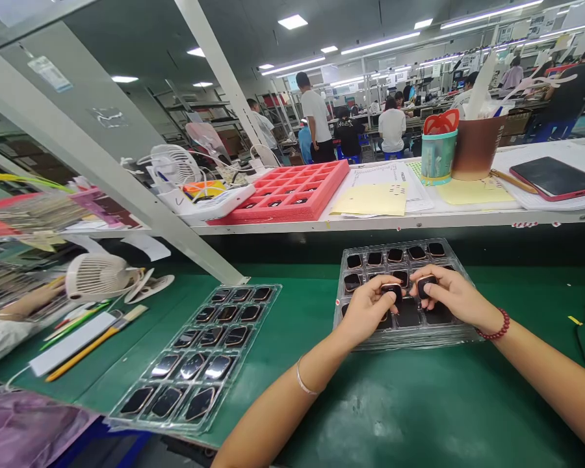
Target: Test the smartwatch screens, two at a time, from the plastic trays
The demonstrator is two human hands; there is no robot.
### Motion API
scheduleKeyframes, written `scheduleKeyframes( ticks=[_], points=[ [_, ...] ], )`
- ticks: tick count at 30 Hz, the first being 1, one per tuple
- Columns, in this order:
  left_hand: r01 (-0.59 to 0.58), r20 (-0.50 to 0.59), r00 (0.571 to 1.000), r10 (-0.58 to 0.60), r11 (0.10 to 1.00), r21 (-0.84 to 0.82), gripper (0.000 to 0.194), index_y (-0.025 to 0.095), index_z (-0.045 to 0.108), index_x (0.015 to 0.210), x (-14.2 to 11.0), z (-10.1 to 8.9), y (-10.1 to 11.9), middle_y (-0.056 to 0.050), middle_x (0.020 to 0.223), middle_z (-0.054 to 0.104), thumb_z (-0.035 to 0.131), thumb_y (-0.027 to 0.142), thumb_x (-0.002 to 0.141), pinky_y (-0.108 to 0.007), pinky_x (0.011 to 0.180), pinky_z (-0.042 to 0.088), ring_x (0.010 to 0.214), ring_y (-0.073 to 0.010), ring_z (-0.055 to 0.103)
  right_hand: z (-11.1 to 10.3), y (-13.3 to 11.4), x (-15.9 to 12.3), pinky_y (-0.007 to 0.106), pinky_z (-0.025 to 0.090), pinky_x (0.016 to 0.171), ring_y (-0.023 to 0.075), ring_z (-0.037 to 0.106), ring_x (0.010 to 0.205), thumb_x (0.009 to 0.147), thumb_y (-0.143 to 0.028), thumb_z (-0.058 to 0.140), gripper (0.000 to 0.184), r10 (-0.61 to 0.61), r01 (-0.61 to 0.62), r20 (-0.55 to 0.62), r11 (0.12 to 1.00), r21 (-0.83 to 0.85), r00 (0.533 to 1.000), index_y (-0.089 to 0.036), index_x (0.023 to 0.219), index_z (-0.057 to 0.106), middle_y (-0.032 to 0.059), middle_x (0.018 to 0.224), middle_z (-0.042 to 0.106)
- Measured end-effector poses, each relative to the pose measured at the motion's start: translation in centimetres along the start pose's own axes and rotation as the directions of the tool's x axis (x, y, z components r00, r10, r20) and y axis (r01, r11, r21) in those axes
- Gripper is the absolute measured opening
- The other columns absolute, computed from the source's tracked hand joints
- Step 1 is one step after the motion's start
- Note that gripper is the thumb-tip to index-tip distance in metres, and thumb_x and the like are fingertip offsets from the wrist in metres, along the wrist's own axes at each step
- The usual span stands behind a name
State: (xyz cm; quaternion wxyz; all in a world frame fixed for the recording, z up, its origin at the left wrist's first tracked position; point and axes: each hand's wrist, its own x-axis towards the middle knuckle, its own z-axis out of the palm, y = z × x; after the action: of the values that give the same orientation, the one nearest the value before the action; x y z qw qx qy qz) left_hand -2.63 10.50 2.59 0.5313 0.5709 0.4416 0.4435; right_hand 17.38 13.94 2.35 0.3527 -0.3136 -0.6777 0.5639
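Above the clear tray (409, 339), my left hand (368, 311) pinches a glossy case (391, 290), my right hand (455, 298) another case (426, 285); both look light, slippery, best held by edges.

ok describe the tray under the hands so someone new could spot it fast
On the green mat, two clear plastic trays of dark pieces lie side by side. The right tray is the one you want. It alone has the left hand and right hand over it, the right wearing a red bead bracelet.
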Motion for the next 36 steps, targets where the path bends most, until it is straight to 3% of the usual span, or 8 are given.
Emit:
scheduleKeyframes(
  ticks=[3,7,10,14,22,31,34,36],
  points=[
    [-0.002,-0.007,1.000,0.003,1.000,0.003,0.026,0.015,0.058,0.099,0.0,0.0,0.0,-0.007,0.089,0.064,0.058,0.031,0.078,-0.019,0.048,0.038,0.057,-0.0092,0.058,0.0,0.0,0.0,0.028,0.052,0.060,0.0128,0.060,0.065,0.085,-0.023,0.050,0.022,0.000,0.000,0.008,1.000,-0.002,1.000,-0.019,0.106,0.054,0.0046,0.090,0.062],
    [-0.040,-0.011,0.999,0.039,0.999,-0.018,0.027,0.015,0.060,0.098,-0.1,0.1,0.1,-0.006,0.088,0.064,0.063,0.026,0.074,-0.023,0.061,0.046,0.061,-0.0100,0.058,0.1,-0.1,-0.1,0.028,0.053,0.061,0.0150,0.062,0.074,0.081,-0.019,0.054,0.027,-0.006,0.007,0.018,1.000,-0.021,1.000,-0.021,0.108,0.054,0.0052,0.099,0.060],
    [-0.029,-0.008,1.000,0.029,1.000,0.007,0.023,0.014,0.061,0.096,-0.2,0.1,0.2,-0.005,0.084,0.064,0.059,0.027,0.077,-0.022,0.058,0.044,0.058,-0.0096,0.057,0.1,-0.2,-0.1,0.028,0.053,0.062,0.0133,0.061,0.068,0.085,-0.022,0.050,0.022,0.009,-0.008,0.035,1.000,-0.020,0.999,-0.019,0.106,0.055,0.0054,0.092,0.062],
    [-0.045,-0.011,0.999,0.045,0.999,-0.023,0.031,0.015,0.059,0.103,-0.1,0.0,0.1,-0.006,0.091,0.065,0.060,0.018,0.072,-0.025,0.067,0.047,0.068,-0.0116,0.060,0.2,-0.4,-0.1,0.028,0.053,0.061,0.0128,0.059,0.068,0.081,-0.020,0.054,0.024,-0.003,0.004,0.034,1.000,-0.015,0.999,-0.018,0.105,0.054,0.0050,0.092,0.061],
    [-0.009,0.011,1.000,0.009,1.000,0.006,0.040,0.015,0.054,0.115,0.1,-0.1,-0.3,-0.008,0.096,0.063,0.053,0.017,0.075,-0.019,0.052,0.041,0.069,-0.0122,0.061,0.5,-0.9,-0.3,0.027,0.050,0.060,0.0114,0.054,0.064,0.076,-0.011,0.051,0.025,-0.013,0.014,0.026,0.999,-0.039,1.000,-0.018,0.100,0.052,0.0024,0.085,0.059],
    [-0.001,-0.003,1.000,0.000,0.998,-0.062,0.059,0.017,0.046,0.121,0.0,0.1,0.0,-0.007,0.097,0.064,0.056,0.004,0.064,-0.027,0.077,0.046,0.086,-0.0156,0.061,0.4,-1.2,-0.5,0.026,0.049,0.062,0.0131,0.056,0.071,0.070,-0.006,0.048,0.037,-0.033,0.034,0.055,0.999,-0.022,0.998,-0.019,0.104,0.051,0.0033,0.090,0.058],
    [0.024,0.018,1.000,-0.022,0.990,-0.135,0.063,0.019,0.043,0.122,0.4,-0.1,-0.3,-0.007,0.097,0.064,0.062,0.005,0.064,-0.026,0.074,0.046,0.089,-0.0168,0.061,0.4,-1.2,-0.5,0.027,0.050,0.063,0.0135,0.056,0.073,0.070,-0.008,0.050,0.038,-0.016,0.017,0.047,1.000,-0.022,0.999,-0.019,0.106,0.051,0.0039,0.094,0.058],
    [0.053,0.056,0.998,-0.042,0.973,-0.224,0.066,0.020,0.041,0.121,0.5,-0.3,-0.2,-0.007,0.097,0.063,0.068,0.009,0.062,-0.021,0.063,0.045,0.078,-0.0139,0.062,0.3,-1.2,-0.5,0.027,0.051,0.062,0.0137,0.057,0.072,0.072,-0.010,0.050,0.037,0.001,0.000,0.048,1.000,-0.013,0.999,-0.020,0.108,0.050,0.0038,0.095,0.057]
  ],
)
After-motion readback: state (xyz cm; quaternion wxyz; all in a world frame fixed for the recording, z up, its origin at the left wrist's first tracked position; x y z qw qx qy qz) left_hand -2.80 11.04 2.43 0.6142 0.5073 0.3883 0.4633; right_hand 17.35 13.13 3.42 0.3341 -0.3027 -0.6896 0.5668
